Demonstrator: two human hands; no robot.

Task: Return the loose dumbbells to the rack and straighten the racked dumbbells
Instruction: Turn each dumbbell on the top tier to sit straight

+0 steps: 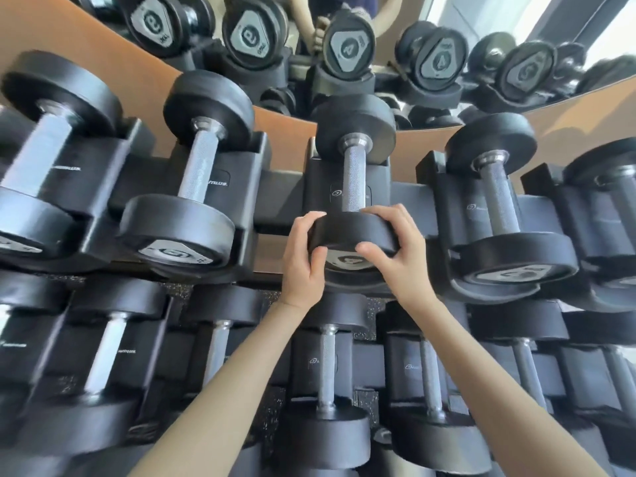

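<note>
A black dumbbell (354, 173) with a knurled steel handle lies in the middle cradle of the rack's top row (282, 208). Both hands hold its near head. My left hand (303, 259) grips the head's left side, fingers over the top edge and thumb on the face. On the right side my right hand (399, 249) curls its fingers over the rim, thumb across the grey number plate. Racked dumbbells sit in neighbouring cradles: one to the left (192, 187), slightly angled, and one to the right (499, 208).
A lower row of racked dumbbells (327, 366) runs under my forearms. A mirror (344, 49) behind the rack reflects the dumbbell ends and my arms. A brown wall panel (282, 132) frames it. Speckled floor shows between the cradles.
</note>
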